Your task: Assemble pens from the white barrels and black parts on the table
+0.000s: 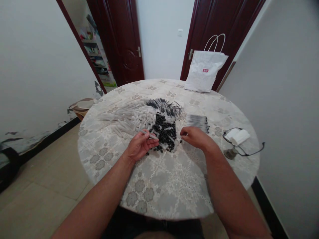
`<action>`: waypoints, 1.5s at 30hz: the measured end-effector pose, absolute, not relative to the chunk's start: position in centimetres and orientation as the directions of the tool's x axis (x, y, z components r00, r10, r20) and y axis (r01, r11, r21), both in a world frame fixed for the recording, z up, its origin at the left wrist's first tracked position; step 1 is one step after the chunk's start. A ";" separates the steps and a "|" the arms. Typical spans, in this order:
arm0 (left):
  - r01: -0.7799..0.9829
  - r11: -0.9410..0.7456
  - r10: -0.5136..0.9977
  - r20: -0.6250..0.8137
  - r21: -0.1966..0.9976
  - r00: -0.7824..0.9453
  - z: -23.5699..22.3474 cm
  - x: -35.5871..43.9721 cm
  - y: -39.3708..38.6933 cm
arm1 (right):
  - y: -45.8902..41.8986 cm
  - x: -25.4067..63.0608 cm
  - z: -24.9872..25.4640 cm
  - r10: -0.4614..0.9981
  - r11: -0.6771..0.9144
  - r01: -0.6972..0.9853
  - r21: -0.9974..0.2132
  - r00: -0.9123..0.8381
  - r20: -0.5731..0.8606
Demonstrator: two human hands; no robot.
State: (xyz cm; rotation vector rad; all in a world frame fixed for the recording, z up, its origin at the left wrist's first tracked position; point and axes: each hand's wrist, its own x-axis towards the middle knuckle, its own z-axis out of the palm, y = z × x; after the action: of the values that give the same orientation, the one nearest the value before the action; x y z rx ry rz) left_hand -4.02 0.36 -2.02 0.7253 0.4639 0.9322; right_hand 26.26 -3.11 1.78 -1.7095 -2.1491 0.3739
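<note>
Live over the round table (171, 186), taking the heap of small black pieces (164, 132) as landmark. Just left of that heap, gripping a slim pale tube (153, 136) between thumb and fingers of the left hand (139, 144), palm turned up. Now to the heap's right, hovering low with the right hand (195, 136), fingers bent and close to the tabletop; cannot tell whether together, apart or closed on something.

Over to the heap's left and rear, spread loose in a wide pile of pale tubes (122, 120). Directly behind the heap, tangled at all angles in a bundle of thin dark rods (163, 105). Right of the heap, laid side by side in a neat row of dark-ended sticks (196, 122).

Now the containers! Far behind and right of the heap, standing upright in a white bag (205, 71) with looped handles raised and a red label; contents hidden. Far behind and left, stocked with mixed goods on open shelves (96, 54), too blurred to name. Well right of the heap, resting beside folded white tissue (238, 136) with dark-framed glasses (251, 153).
</note>
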 end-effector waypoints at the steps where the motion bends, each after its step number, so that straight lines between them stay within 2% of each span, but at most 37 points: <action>1: -0.547 0.396 0.842 -0.054 0.738 0.537 -2.0 -4.0 0.4 | -3.1 26.6 1.5 0.976 0.216 0.888 -0.406 -0.193 0.096; 9: -0.497 0.436 0.780 -0.039 0.750 0.625 -2.2 -4.1 0.4 | -3.0 25.3 0.8 0.976 0.180 0.924 -0.336 -0.210 -0.055; 17: -0.426 0.483 0.640 0.024 0.765 0.768 -2.6 -4.5 0.5 | -2.8 24.3 0.9 0.974 0.122 0.946 -0.299 -0.172 -0.149; 30: -0.384 0.506 0.573 0.031 0.772 0.819 -2.4 -4.2 0.4 | -2.8 24.0 1.1 0.965 0.186 0.918 -0.351 -0.238 -0.109; 33: -0.389 0.515 0.578 0.027 0.764 0.816 -2.3 -4.0 0.3 | -2.8 24.1 1.3 0.942 0.253 0.857 -0.448 -0.324 -0.089; 36: -0.412 0.515 0.595 0.033 0.751 0.803 -2.2 -4.1 0.3 | -2.7 24.9 1.2 0.917 0.269 0.692 -0.670 -0.397 -0.043; 39: -0.427 0.513 0.616 0.027 0.745 0.788 -2.3 -4.2 0.5 | -2.4 26.1 0.7 0.954 0.180 0.579 -0.796 -0.300 -0.003; 42: -0.456 0.503 0.664 0.009 0.734 0.747 -2.4 -4.3 0.6 | -2.1 27.0 0.4 0.989 0.103 0.565 -0.819 -0.149 0.021; 45: -0.499 0.482 0.723 -0.006 0.720 0.691 -2.5 -4.1 0.6 | -1.9 27.2 0.8 0.995 0.097 0.505 -0.857 -0.059 0.078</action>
State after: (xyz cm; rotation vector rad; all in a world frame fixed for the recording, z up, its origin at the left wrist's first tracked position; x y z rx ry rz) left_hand -4.11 0.61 -2.47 0.7564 0.3295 0.7612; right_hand 27.18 -1.94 0.78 -1.4965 -1.6603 0.8665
